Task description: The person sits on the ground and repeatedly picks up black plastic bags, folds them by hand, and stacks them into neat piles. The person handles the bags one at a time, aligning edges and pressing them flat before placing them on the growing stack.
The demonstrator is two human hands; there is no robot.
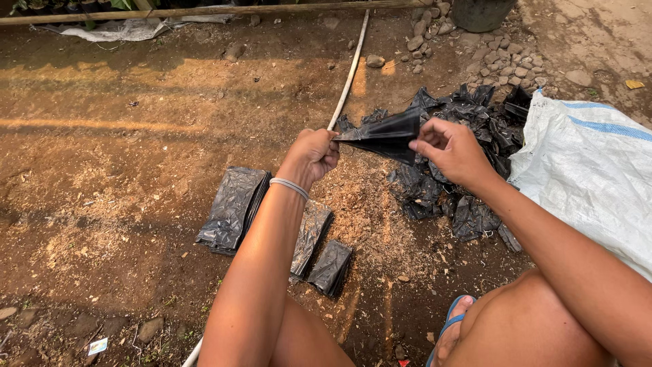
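A flat black plastic bag (384, 136) is stretched between my two hands above the dirt ground. My left hand (314, 153) grips its left end, with a pale band on the wrist. My right hand (451, 149) pinches its right edge. Just behind and below the bag lies a loose pile of crumpled black plastic bags (462, 156). Neat flat stacks of black bags (233, 208) rest on the ground left of my left forearm, with two smaller stacks (331, 267) partly hidden under that arm.
A white woven sack (591, 170) lies at the right. A thin pale pole (350, 71) runs from the top toward my hands. Stones (502, 61) and a dark pot (481, 12) sit at the top right. My foot in a blue sandal (448, 329) is at the bottom.
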